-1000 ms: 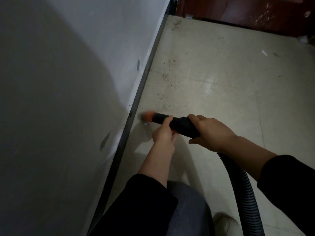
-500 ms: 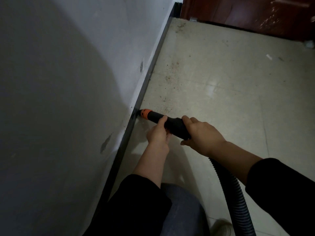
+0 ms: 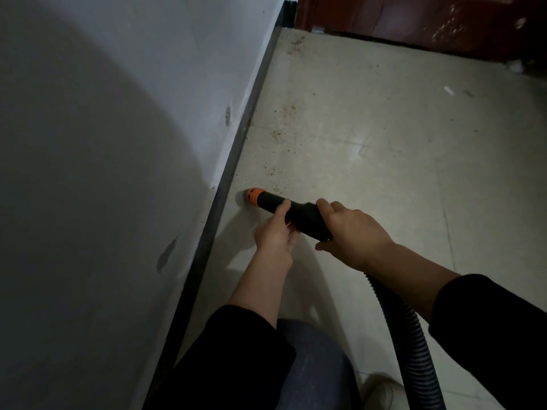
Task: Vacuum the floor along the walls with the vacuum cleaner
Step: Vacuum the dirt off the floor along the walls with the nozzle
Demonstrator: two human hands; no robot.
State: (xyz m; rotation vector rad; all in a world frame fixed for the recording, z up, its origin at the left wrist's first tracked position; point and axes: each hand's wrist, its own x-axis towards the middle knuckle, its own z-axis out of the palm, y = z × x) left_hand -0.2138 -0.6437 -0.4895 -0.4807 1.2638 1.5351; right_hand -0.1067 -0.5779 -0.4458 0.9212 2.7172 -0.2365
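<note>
Orange-ended vacuum nozzle (image 3: 297,215) is down at the tiled floor (image 3: 370,161), its tip just beside the black baseboard (image 3: 231,173) with a small gap. Left hand (image 3: 273,233) is curled round the nozzle nearer the baseboard. Right hand (image 3: 355,235) is wrapped round the fat end farther out, where the ribbed hose (image 3: 414,344) trails off. Brownish crumbs (image 3: 278,134) sit along the baseboard, further up toward the dark red door (image 3: 414,22).
</note>
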